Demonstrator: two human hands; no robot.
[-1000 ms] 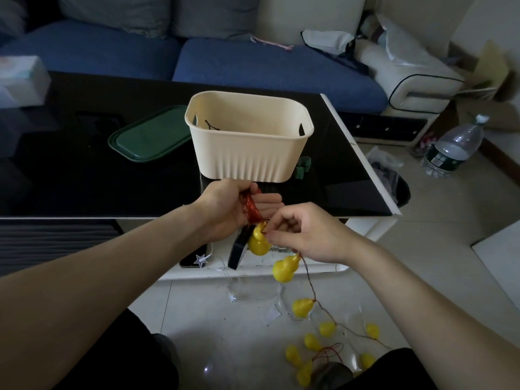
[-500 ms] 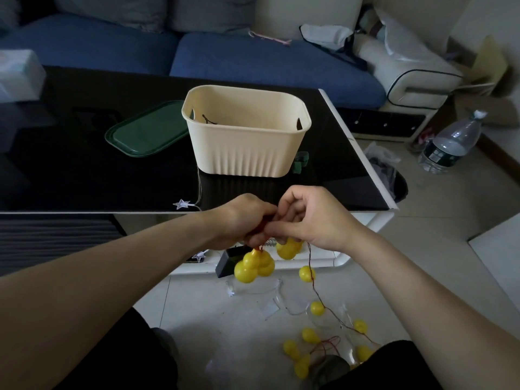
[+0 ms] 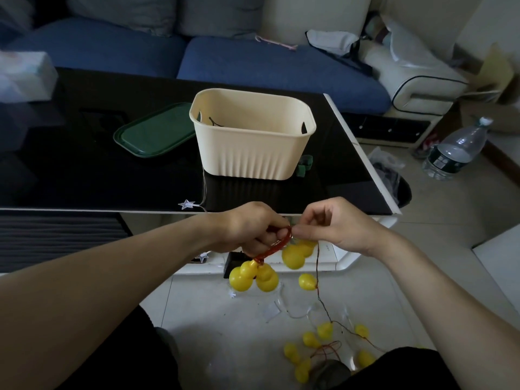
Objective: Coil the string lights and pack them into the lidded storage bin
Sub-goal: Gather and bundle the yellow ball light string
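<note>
My left hand [image 3: 249,229] grips a small coil of red wire [image 3: 277,244] from the string lights, with yellow gourd-shaped bulbs [image 3: 253,277] hanging under it. My right hand [image 3: 334,223] pinches the same wire just right of the coil. More wire and bulbs [image 3: 323,330] trail down to the floor between my knees. The cream storage bin [image 3: 253,136] stands open on the black table [image 3: 84,170], and its green lid [image 3: 153,130] lies to its left. A second strand with a white star [image 3: 186,204] hangs from the bin over the table's front edge.
A blue sofa [image 3: 253,66] runs behind the table. A tissue pack [image 3: 25,76] sits at the table's far left. A plastic water bottle [image 3: 455,150] and a black bag [image 3: 394,181] lie on the tiled floor to the right. A small green object [image 3: 304,166] sits beside the bin.
Both hands came together below the table edge. The left hand turned over and closed on the red coil. More bulbs were drawn up off the floor and now hang bunched under the hands.
</note>
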